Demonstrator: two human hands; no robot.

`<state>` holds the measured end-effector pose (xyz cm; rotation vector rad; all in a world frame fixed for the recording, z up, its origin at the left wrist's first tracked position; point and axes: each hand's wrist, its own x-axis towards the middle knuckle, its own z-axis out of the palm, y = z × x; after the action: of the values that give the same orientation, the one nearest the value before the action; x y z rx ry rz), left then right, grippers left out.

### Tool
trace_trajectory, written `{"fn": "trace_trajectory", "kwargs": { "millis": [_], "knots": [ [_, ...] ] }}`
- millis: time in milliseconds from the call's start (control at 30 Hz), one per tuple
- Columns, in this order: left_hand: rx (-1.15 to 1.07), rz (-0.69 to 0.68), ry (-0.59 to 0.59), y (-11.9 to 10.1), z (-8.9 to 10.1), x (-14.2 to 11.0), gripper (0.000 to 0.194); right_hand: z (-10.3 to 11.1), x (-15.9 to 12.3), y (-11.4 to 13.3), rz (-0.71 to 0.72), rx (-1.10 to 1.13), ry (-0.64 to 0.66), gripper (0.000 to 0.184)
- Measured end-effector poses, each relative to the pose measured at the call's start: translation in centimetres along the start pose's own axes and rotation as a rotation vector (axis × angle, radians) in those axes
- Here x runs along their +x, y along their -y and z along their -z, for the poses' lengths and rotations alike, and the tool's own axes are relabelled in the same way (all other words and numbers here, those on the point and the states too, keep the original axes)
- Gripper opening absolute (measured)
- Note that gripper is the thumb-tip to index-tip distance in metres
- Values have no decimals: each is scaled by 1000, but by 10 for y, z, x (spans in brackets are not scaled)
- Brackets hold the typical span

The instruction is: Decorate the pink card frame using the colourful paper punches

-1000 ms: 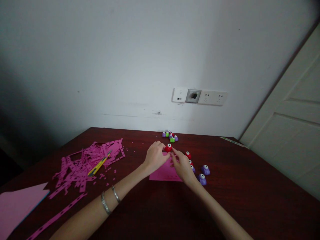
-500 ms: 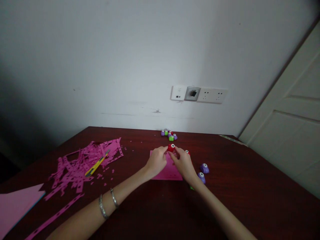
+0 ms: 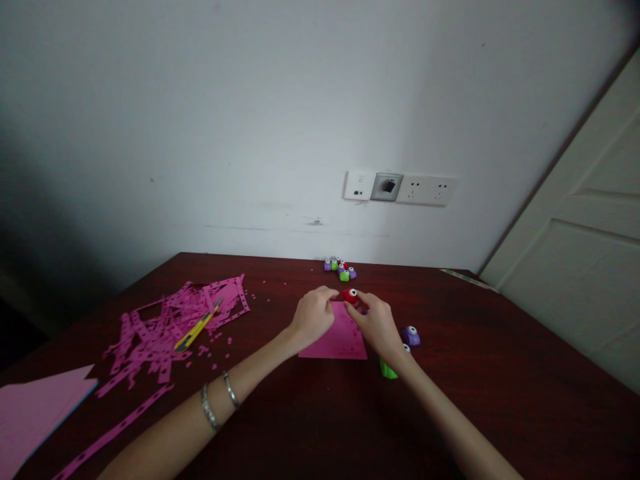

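A small red paper punch (image 3: 351,295) sits on the far edge of a pink paper sheet (image 3: 336,341) lying on the dark red table (image 3: 500,373). My right hand (image 3: 379,325) has its fingers closed round the red punch. My left hand (image 3: 312,316) pinches the sheet's far edge just left of the punch. Two silver bangles (image 3: 220,399) circle my left wrist. A purple punch (image 3: 411,335) and a green punch (image 3: 387,369) lie beside my right wrist.
A cluster of small purple, green and red punches (image 3: 340,269) stands near the wall. Pink paper scraps (image 3: 165,330) with a yellow utility knife (image 3: 196,328) lie at the left. Another pink sheet (image 3: 35,408) is at the near left. Wall sockets (image 3: 400,189) and a door (image 3: 585,253) are behind.
The red punch and both hands have shifted a little to the right along the sheet's far edge. A green punch now shows beside my right wrist.
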<state>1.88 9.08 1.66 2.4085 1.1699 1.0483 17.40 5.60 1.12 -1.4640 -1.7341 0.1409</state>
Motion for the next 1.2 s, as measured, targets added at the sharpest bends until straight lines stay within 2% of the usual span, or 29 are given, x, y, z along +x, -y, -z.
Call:
{"fn": "trace_trajectory", "kwargs": {
  "millis": [67,167,267,333,433,600,700,833,1067,1200],
  "knots": [
    [117,43,47,14,11,9,32,3,-2,-1,-48,26,11,29],
    [153,109,258,38,23,20,23,9,-8,0,-139,124,71,32],
    [58,96,480,57,23,23,16,16,-20,7,-208,208,151,34],
    [40,87,549,63,19,23,17,19,-29,16,-249,231,198,31],
    [99,91,563,67,12,23,27,19,-43,30,-317,239,246,29],
    [102,90,616,72,2,22,35,10,-63,42,-300,191,263,25],
    [57,113,637,76,-2,22,34,6,-71,39,-305,155,283,24],
    [16,143,659,77,-4,22,27,7,-75,34,-225,114,281,18],
    [86,94,590,69,-2,20,28,8,-73,29,-165,39,255,15],
    [61,89,633,68,-3,21,21,7,-74,28,-145,57,239,16]
  ]
}}
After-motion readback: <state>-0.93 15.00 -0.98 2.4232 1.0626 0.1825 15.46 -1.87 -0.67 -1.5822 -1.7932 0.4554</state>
